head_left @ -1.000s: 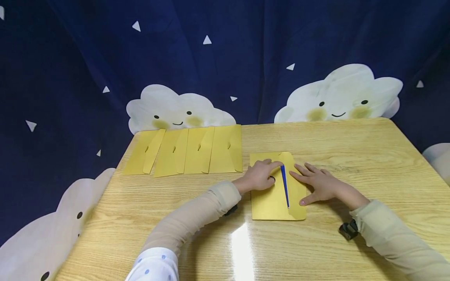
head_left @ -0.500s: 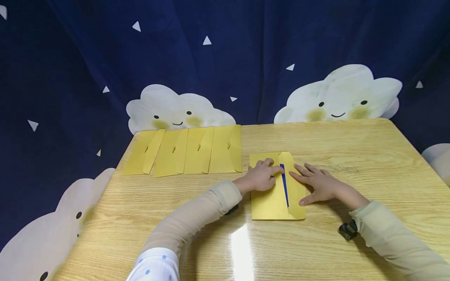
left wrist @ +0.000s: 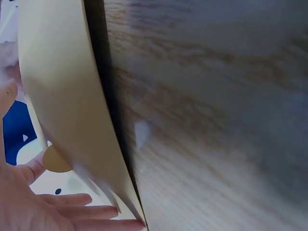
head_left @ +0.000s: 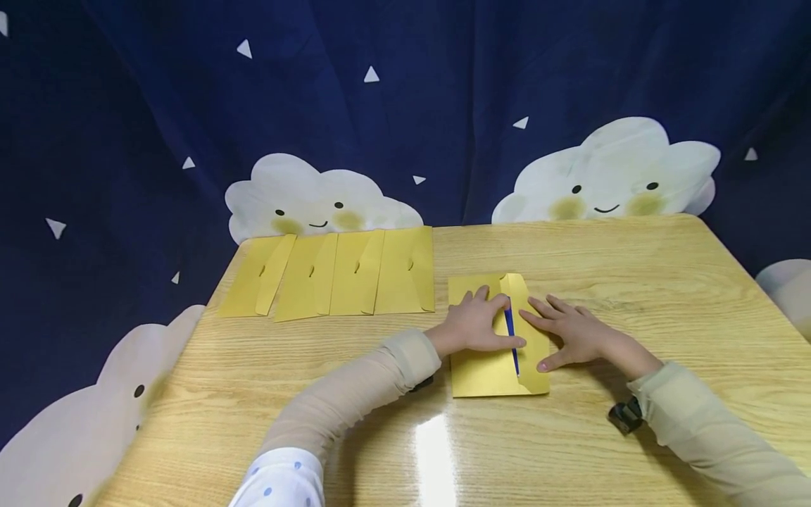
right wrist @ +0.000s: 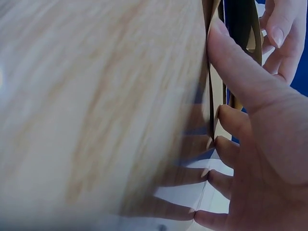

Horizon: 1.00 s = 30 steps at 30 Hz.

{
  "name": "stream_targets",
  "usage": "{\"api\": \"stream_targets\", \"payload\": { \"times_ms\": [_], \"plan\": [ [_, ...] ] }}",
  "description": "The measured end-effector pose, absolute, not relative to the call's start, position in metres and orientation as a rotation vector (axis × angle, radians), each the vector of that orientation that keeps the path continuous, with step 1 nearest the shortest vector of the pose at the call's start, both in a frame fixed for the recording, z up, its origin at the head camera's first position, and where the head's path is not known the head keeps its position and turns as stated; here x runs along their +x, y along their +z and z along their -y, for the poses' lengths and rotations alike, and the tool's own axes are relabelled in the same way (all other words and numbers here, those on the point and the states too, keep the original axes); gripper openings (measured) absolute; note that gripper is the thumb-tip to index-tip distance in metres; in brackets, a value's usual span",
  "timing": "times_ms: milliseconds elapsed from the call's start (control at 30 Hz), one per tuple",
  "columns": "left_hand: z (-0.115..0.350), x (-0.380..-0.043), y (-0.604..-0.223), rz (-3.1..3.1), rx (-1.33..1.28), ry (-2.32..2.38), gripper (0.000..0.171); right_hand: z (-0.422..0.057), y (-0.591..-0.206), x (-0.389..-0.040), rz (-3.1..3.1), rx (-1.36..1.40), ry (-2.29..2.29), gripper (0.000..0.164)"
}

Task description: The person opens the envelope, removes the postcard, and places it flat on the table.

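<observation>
A yellow envelope (head_left: 478, 377) lies on the table right of centre. A narrow blue wedge (head_left: 510, 322) shows along its mouth, and the flap (head_left: 538, 345) lies folded out to the right. My left hand (head_left: 472, 325) rests on the envelope's body, its thumb stretched across the blue wedge. In the left wrist view, the fingers of that hand (left wrist: 43, 207) lie straight along the envelope (left wrist: 62, 72). My right hand (head_left: 579, 334) has its fingers spread, with fingertips and thumb at the flap's right edge. In the right wrist view, its thumb (right wrist: 236, 62) touches that edge.
Several yellow envelopes (head_left: 405, 282) with their flaps folded over lie in a row at the back left of the wooden table (head_left: 633, 260). A dark blue curtain (head_left: 443, 84) with clouds stands behind the table's far edge.
My left index fingertip has slid down from the top of the blue wedge, then back up a little. The left thumb has spread out across the wedge. The right hand stays in place.
</observation>
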<state>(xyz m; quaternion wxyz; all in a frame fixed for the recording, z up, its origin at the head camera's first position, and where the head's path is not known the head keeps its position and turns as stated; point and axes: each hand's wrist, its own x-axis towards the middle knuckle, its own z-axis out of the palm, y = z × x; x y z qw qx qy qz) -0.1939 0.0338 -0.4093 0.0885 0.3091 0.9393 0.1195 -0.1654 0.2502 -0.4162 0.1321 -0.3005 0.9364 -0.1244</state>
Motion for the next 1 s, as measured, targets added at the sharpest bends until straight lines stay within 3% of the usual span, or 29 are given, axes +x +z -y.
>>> {"api": "stream_targets", "payload": {
  "times_ms": [667,1000],
  "plan": [
    [-0.0330,-0.1963,-0.4087,-2.735,0.865,0.473,0.041,-0.2493,-0.4169,-0.1682,-2.705,-0.852,-0.333,0.098],
    [-0.0335,-0.1978,-0.4106,-2.676,0.839,0.428,0.049,-0.2490,-0.4175,-0.1686,-2.706,-0.851,-0.308,0.098]
  ]
}}
